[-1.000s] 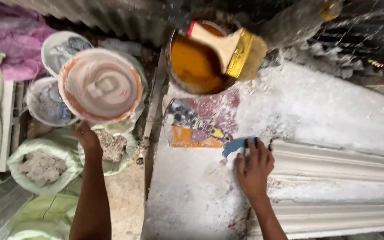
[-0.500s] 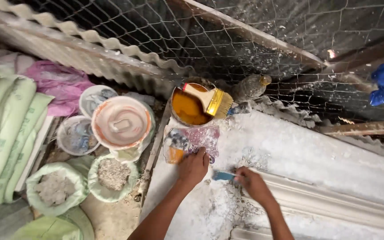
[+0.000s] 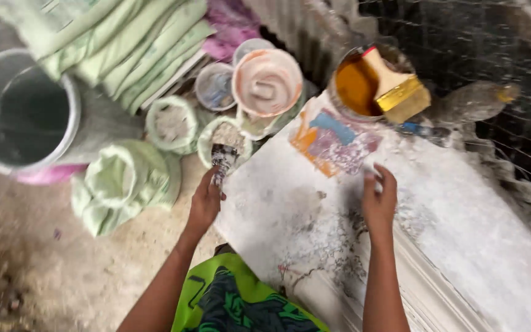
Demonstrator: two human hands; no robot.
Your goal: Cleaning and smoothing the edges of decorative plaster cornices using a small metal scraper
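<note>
Left hand (image 3: 206, 203) is closed around the handle of a plaster-caked brush (image 3: 222, 155), bristles pointing away from the body. The brush sits off the left edge of the white worktable (image 3: 462, 203), over a small open green sack of grey powder (image 3: 225, 136).

Right hand (image 3: 379, 200) rests on the powdery tabletop, fingers loosely curled — cannot tell whether it grips anything; motion blur hides the fingertips.

Just beyond the right hand lies a stained colourful cloth (image 3: 333, 142), orange, blue and pink, flat on the table. Past that, at the far table edge, there's a round tin of orange-yellow liquid (image 3: 354, 86) with a wide yellow-ferruled paintbrush (image 3: 397, 89) lying across its rim. A dusty bottle (image 3: 471, 101) lies on its side to the right of the tin, against the wire mesh.

On the ground, left of the table — a pinkish bowl (image 3: 267, 83) stacked over smaller containers, another open sack of powder (image 3: 170, 123), a tied green sack (image 3: 127, 181), folded green bags (image 3: 124, 43) and a large grey bucket (image 3: 26, 110). Green patterned garment (image 3: 241, 301) at bottom.
</note>
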